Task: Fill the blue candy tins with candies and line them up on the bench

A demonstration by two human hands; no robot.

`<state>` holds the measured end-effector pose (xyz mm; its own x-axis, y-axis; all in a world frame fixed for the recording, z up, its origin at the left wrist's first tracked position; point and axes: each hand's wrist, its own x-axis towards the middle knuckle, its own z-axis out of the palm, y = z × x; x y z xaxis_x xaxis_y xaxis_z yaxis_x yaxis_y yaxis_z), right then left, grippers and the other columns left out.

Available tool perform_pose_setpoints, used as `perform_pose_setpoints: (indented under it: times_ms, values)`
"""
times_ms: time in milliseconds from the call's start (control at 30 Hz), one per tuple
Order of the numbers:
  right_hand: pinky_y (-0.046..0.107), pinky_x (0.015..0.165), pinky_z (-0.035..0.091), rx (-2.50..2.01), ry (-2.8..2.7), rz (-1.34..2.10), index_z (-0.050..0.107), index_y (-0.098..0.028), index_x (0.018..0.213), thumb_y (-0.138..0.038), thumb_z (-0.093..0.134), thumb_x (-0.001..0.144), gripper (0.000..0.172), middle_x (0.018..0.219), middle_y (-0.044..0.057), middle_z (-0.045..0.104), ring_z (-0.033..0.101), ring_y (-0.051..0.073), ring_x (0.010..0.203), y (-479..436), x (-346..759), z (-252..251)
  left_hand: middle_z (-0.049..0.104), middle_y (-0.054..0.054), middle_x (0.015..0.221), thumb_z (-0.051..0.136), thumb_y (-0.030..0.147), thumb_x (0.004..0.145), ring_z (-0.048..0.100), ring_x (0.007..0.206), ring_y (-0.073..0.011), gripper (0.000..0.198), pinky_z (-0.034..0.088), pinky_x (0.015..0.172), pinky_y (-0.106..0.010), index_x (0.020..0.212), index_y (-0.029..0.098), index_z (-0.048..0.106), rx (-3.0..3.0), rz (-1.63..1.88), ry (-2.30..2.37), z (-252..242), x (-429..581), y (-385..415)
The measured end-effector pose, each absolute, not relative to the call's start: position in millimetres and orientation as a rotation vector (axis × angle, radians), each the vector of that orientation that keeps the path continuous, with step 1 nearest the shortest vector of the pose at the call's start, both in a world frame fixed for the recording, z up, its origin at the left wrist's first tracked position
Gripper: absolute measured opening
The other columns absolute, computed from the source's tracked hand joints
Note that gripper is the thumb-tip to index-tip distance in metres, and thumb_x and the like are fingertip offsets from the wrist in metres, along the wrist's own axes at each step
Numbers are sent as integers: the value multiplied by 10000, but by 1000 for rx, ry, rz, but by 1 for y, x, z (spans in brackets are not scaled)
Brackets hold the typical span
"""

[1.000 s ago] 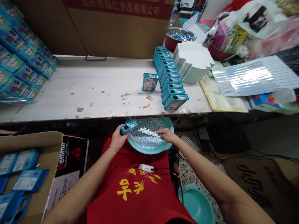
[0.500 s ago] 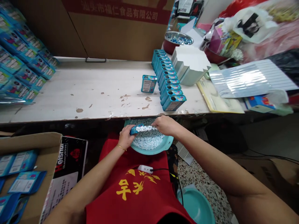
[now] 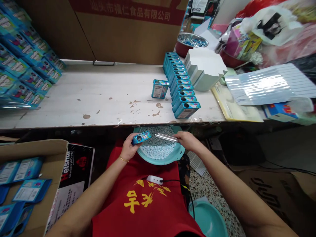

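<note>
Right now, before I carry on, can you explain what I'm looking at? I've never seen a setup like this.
There is no machine here: a person works with two bare hands, seen from a camera worn on the head, looking forward and down. The left hand holds a small blue box with a round opening. The right hand holds a metal scoop over a basin of white pellets. On the white table stand a row of similar boxes, one single box beside it, and a white stack.

They wear a yellow-lettered red garment (image 3: 153, 214) and gold bracelet (image 3: 123, 160).
</note>
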<state>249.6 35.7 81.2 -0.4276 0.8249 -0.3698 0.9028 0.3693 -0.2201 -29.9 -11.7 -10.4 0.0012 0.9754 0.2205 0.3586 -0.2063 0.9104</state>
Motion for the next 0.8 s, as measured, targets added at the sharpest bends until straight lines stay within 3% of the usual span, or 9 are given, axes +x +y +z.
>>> perform_pose_setpoints:
  times_ms: [133, 267, 433, 533, 667, 800]
  values:
    - [244, 785, 395, 1758, 2234, -584, 633, -173, 1015, -62, 374, 783, 365, 1014, 110, 614, 555, 180, 951, 34, 230, -2, 567, -71, 1038, 625, 287, 685, 548, 963, -190, 375, 427, 871, -338, 1031, 182, 526, 1523, 1211, 1384, -15, -40, -20]
    - [283, 777, 409, 1750, 2207, -665, 637, -134, 1012, -79, 363, 802, 351, 992, 157, 625, 572, 210, 927, 22, 199, -43, 572, -74, 1049, 632, 298, 679, 551, 967, -194, 379, 432, 868, -339, 1023, 179, 528, 1478, 1208, 1407, -19, -44, -24]
    - [218, 770, 416, 1669, 2243, -923, 657, -226, 1000, -99, 454, 766, 335, 998, 41, 656, 580, 160, 917, 21, 207, -54, 574, -70, 1056, 615, 241, 690, 541, 980, -194, 352, 412, 893, -350, 1030, 190, 539, 1629, 1236, 1420, -10, -49, -23]
    - [172, 726, 432, 1611, 2248, -1068, 640, -213, 1039, -127, 487, 766, 324, 970, -2, 669, 596, 126, 857, 25, 220, -52, 581, -54, 1055, 586, 173, 687, 528, 996, -194, 348, 391, 909, -356, 1031, 209, 552, 1807, 1211, 1450, 1, -53, -23]
    - [192, 746, 431, 1647, 2268, -1055, 630, -191, 1057, -129, 455, 788, 326, 1006, 29, 656, 586, 141, 894, 30, 234, -43, 587, -46, 1041, 584, 185, 689, 530, 974, -191, 344, 394, 895, -350, 1031, 212, 553, 1833, 1170, 1528, 5, -55, -23]
    - [299, 788, 410, 1781, 2266, -847, 659, -158, 980, -75, 429, 767, 325, 991, 132, 640, 570, 218, 929, 26, 231, -38, 583, -58, 1016, 615, 291, 690, 545, 933, -197, 352, 420, 862, -351, 1022, 195, 546, 1625, 1214, 1606, -2, -54, -23]
